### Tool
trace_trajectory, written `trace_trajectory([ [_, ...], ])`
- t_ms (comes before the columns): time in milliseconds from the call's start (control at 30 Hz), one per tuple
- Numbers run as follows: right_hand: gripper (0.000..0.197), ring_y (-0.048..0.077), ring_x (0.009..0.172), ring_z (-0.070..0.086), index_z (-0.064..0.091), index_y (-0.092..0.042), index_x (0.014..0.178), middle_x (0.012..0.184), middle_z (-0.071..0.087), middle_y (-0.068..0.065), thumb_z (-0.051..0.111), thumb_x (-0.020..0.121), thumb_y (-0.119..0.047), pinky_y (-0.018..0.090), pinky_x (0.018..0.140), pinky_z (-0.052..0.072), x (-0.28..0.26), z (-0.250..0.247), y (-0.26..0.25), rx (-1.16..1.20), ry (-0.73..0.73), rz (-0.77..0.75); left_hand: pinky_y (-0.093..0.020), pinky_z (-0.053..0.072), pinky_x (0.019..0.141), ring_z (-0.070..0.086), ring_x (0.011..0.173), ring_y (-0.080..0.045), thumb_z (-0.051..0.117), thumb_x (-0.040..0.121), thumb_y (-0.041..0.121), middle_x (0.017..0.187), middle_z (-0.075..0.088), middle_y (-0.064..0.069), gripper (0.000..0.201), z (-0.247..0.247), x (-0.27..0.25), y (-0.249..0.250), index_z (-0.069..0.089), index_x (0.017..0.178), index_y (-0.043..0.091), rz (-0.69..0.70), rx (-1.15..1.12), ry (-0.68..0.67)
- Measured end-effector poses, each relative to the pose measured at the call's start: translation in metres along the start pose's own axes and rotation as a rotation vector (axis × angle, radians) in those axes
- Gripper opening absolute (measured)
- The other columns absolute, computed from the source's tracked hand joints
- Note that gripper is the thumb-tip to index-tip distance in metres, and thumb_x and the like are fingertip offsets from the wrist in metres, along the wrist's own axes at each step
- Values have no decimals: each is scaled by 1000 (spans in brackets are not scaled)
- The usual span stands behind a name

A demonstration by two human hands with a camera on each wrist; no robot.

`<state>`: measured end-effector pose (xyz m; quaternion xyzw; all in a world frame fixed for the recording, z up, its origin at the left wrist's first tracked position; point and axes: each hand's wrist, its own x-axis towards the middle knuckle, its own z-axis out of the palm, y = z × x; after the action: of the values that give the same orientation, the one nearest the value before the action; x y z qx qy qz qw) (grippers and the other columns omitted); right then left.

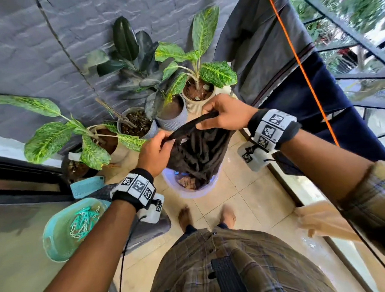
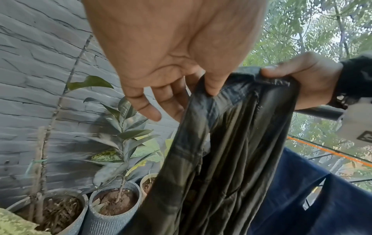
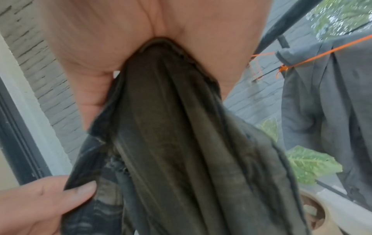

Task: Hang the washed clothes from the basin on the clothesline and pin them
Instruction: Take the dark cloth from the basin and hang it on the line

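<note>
Two garments already hang on the orange clothesline [image 1: 303, 73], a grey one [image 1: 259, 44] and a navy one [image 1: 332, 107]; more washing waits in the basin [image 1: 189, 190], and no peg is on the piece I hold. Left of the basin sits the teal basket of pegs [image 1: 58, 233]. Above the basin, my left hand [image 1: 154, 152] pinches one end of the dark brown garment's [image 1: 200, 150] top hem, and my right hand [image 1: 225, 115] clenches the other. It hangs damp, heavily creased, its tail reaching the basin.
</note>
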<state>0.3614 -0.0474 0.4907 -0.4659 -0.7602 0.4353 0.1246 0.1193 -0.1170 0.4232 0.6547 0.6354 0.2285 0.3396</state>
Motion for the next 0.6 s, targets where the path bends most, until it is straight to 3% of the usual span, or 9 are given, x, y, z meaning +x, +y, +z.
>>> trace_trajectory([
  [133, 22, 3, 59, 48, 68, -10, 79, 68, 62, 2, 76, 85, -30, 26, 64, 44, -8, -9, -5, -111, 69, 52, -29, 41, 67, 64, 85, -27, 54, 100, 29, 86, 69, -8, 26, -10, 4, -4, 67, 97, 6, 47, -64, -132],
  [200, 14, 6, 66, 55, 73, -20, 91, 75, 66, -7, 76, 84, -32, 29, 72, 48, -12, -8, 0, -171, 67, 87, -33, 50, 74, 66, 86, -27, 51, 95, 49, 87, 70, -12, 47, -13, 10, -9, 68, 96, 5, 51, -94, -241],
  [267, 17, 9, 75, 60, 74, -27, 103, 83, 67, -15, 72, 87, -32, 28, 78, 51, -17, -2, 3, -236, 48, 125, -46, 53, 79, 67, 87, -30, 46, 87, 71, 90, 70, -18, 71, -16, 19, -12, 66, 96, 3, 70, -73, -334],
  [333, 13, 12, 81, 61, 75, -25, 99, 85, 66, -16, 68, 90, -32, 34, 84, 52, -22, 7, 7, -256, 72, 168, -50, 54, 81, 68, 88, -30, 46, 79, 82, 93, 70, -19, 83, -21, 29, -13, 66, 98, 4, 97, -36, -387],
  [367, 13, 14, 81, 60, 74, -20, 95, 85, 64, -14, 68, 90, -32, 38, 86, 51, -23, 13, 8, -214, 101, 190, -48, 55, 79, 69, 86, -28, 51, 75, 84, 91, 71, -17, 82, -24, 33, -13, 68, 96, 6, 110, -12, -411],
  [433, 26, 22, 82, 60, 68, -8, 89, 85, 63, 1, 66, 90, -34, 44, 86, 50, -25, 23, 6, -46, 167, 249, -40, 57, 75, 69, 80, -23, 65, 65, 80, 84, 73, -8, 71, -31, 39, -13, 71, 92, 14, 107, 65, -480],
  [500, 44, 27, 76, 54, 60, 6, 87, 81, 57, 17, 59, 88, -38, 43, 79, 47, -25, 34, -1, 172, 220, 291, -42, 57, 81, 69, 86, -18, 70, 57, 73, 90, 75, 0, 65, -36, 41, -16, 71, 97, 22, 100, 184, -560],
  [600, 47, 25, 75, 50, 55, 13, 88, 81, 52, 15, 57, 87, -33, 35, 72, 42, -21, 49, -22, 475, 277, 349, -39, 55, 84, 67, 91, -21, 68, 71, 66, 98, 73, -3, 51, -39, 41, -23, 66, 95, 21, 86, 292, -595],
])
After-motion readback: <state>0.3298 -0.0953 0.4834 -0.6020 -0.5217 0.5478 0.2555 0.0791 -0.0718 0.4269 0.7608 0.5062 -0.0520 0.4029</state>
